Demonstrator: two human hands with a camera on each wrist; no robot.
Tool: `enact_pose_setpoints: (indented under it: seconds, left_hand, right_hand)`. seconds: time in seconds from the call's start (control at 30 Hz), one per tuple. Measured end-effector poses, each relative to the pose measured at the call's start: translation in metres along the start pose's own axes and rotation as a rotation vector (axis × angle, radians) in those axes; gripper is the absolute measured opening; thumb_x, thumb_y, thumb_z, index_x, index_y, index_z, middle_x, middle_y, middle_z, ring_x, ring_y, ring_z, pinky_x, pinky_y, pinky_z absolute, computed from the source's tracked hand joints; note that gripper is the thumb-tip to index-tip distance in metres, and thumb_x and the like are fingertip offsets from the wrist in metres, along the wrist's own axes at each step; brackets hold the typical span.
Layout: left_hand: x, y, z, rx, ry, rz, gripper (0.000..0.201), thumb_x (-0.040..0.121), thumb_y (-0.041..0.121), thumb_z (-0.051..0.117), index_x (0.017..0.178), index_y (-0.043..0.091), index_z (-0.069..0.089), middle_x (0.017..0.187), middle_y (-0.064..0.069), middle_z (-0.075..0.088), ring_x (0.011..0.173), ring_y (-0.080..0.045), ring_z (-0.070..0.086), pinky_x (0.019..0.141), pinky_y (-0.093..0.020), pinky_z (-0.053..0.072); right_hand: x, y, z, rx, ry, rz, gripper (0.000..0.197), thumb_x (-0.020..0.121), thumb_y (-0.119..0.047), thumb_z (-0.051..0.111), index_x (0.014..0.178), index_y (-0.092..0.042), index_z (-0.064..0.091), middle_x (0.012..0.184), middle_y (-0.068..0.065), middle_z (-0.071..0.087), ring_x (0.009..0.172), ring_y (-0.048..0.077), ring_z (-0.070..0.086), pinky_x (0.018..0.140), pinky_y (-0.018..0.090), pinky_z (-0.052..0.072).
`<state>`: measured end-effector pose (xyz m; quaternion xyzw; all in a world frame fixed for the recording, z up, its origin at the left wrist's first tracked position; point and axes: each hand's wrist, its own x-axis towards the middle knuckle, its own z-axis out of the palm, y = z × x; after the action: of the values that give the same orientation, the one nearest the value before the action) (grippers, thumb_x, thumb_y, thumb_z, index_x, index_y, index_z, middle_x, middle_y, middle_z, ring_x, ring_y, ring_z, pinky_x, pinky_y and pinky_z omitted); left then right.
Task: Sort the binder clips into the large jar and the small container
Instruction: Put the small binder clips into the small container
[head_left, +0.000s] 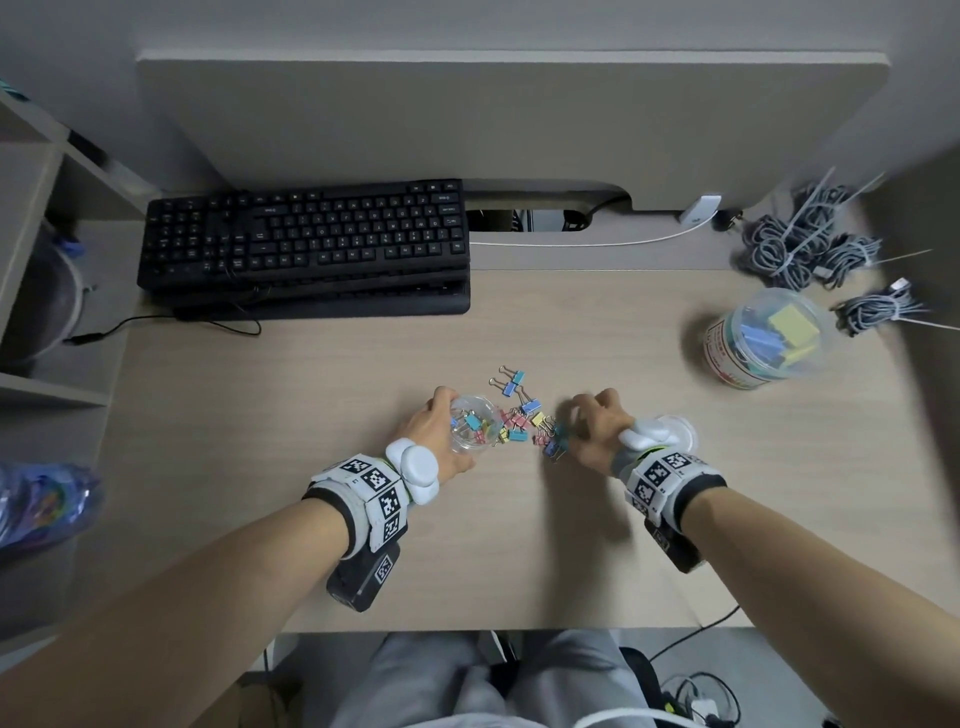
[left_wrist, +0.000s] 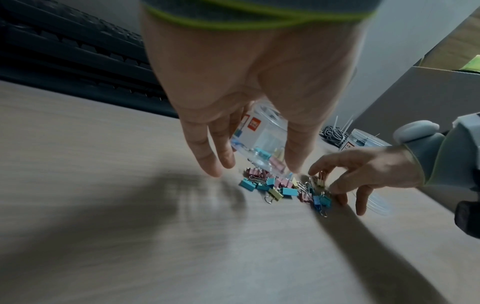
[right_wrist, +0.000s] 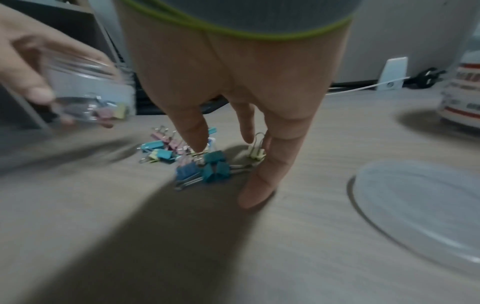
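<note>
Clips (head_left: 522, 415) lie in a loose heap at the desk's (head_left: 311, 519) centre, between both hands. My left hand (head_left: 434, 431) holds the small container (head_left: 470, 423) tipped on its side, mouth toward 3 o'clock, likely so clips can be swept or dropped in; some already sit inside. My right hand (head_left: 597, 426), fingers spread and bent down, rakes at the heap's 3 o'clock edge, nothing clearly pinched. A lid (head_left: 675, 431) rests beside that wrist. At 2 o'clock stands the large jar (head_left: 763, 338), holding bigger blue and yellow clips. Heap clips are small: pink, blue, teal, yellow, wire handles.
</note>
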<state>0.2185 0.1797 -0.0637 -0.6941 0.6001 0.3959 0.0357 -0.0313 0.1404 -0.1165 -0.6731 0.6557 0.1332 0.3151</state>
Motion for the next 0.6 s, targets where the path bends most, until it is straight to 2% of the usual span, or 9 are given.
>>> enact_pose_setpoints:
  seconds: [0.07, 0.13, 0.2, 0.23, 0.33, 0.43, 0.53, 0.6]
  left_hand:
    - [0.002, 0.002, 0.001, 0.003, 0.001, -0.002, 0.073, 0.073, 0.031, 0.079, 0.128, 0.016, 0.033, 0.119, -0.005, 0.060, 0.090, -0.027, 0.061, 0.066, -0.028, 0.044]
    - [0.003, 0.004, 0.002, 0.007, 0.001, -0.005, 0.072, 0.073, 0.031, 0.079, 0.127, 0.016, 0.033, 0.119, -0.006, 0.061, 0.092, -0.029, 0.062, 0.068, -0.029, 0.046]
    - [0.003, 0.004, 0.002, 0.008, 0.002, -0.004, 0.072, 0.073, 0.030, 0.079, 0.127, 0.016, 0.034, 0.119, -0.006, 0.061, 0.093, -0.030, 0.062, 0.069, -0.030, 0.047]
    - [0.003, 0.004, 0.002, 0.007, 0.002, -0.004, 0.072, 0.073, 0.030, 0.079, 0.127, 0.016, 0.034, 0.119, -0.006, 0.061, 0.093, -0.030, 0.062, 0.069, -0.030, 0.047]
    - [0.003, 0.002, 0.000, 0.015, 0.005, -0.010, 0.072, 0.073, 0.030, 0.079, 0.127, 0.016, 0.034, 0.119, -0.006, 0.061, 0.091, -0.030, 0.061, 0.069, -0.030, 0.047]
    - [0.003, -0.001, 0.000, 0.017, 0.008, -0.023, 0.075, 0.072, 0.031, 0.080, 0.128, 0.016, 0.033, 0.120, -0.005, 0.060, 0.091, -0.029, 0.061, 0.068, -0.030, 0.046]
    - [0.001, -0.004, 0.001, 0.015, 0.008, -0.027, 0.076, 0.072, 0.032, 0.080, 0.129, 0.017, 0.033, 0.120, -0.005, 0.061, 0.093, -0.028, 0.062, 0.070, -0.032, 0.049]
    - [0.000, -0.004, 0.002, 0.016, 0.007, -0.031, 0.076, 0.072, 0.033, 0.080, 0.129, 0.016, 0.033, 0.121, -0.005, 0.061, 0.095, -0.029, 0.063, 0.074, -0.034, 0.053]
  right_hand:
    - [-0.007, -0.006, 0.008, 0.025, -0.038, -0.021, 0.060, 0.075, -0.048, 0.072, 0.127, -0.031, 0.047, 0.121, 0.003, 0.039, 0.090, 0.031, 0.063, 0.083, 0.039, 0.054]
    - [-0.006, -0.012, 0.017, 0.022, -0.055, -0.020, 0.072, 0.070, -0.049, 0.077, 0.131, -0.033, 0.042, 0.123, 0.003, 0.036, 0.093, 0.031, 0.062, 0.085, 0.041, 0.054]
    - [-0.003, -0.023, 0.025, -0.025, -0.039, -0.027, 0.067, 0.074, -0.042, 0.074, 0.131, -0.033, 0.041, 0.124, 0.004, 0.035, 0.091, 0.032, 0.064, 0.081, 0.043, 0.056]
    - [-0.001, -0.029, 0.028, -0.058, -0.012, -0.020, 0.060, 0.078, -0.033, 0.070, 0.131, -0.031, 0.041, 0.125, 0.005, 0.035, 0.085, 0.031, 0.065, 0.077, 0.041, 0.057]
    - [0.003, -0.038, 0.031, -0.140, 0.022, 0.012, 0.051, 0.084, -0.009, 0.059, 0.130, -0.023, 0.041, 0.124, 0.008, 0.037, 0.068, 0.029, 0.057, 0.063, 0.034, 0.049]
    - [0.008, -0.035, 0.026, -0.133, -0.004, 0.032, 0.052, 0.085, -0.010, 0.060, 0.128, -0.031, 0.042, 0.123, 0.005, 0.037, 0.067, 0.025, 0.049, 0.065, 0.033, 0.046]
    - [0.012, -0.038, 0.023, -0.121, -0.038, 0.036, 0.051, 0.085, -0.010, 0.059, 0.127, -0.033, 0.042, 0.123, 0.005, 0.039, 0.071, 0.026, 0.049, 0.068, 0.035, 0.048]
    - [0.012, -0.039, 0.021, -0.097, -0.065, 0.057, 0.048, 0.086, -0.017, 0.057, 0.127, -0.036, 0.042, 0.125, 0.004, 0.040, 0.073, 0.026, 0.051, 0.073, 0.037, 0.052]
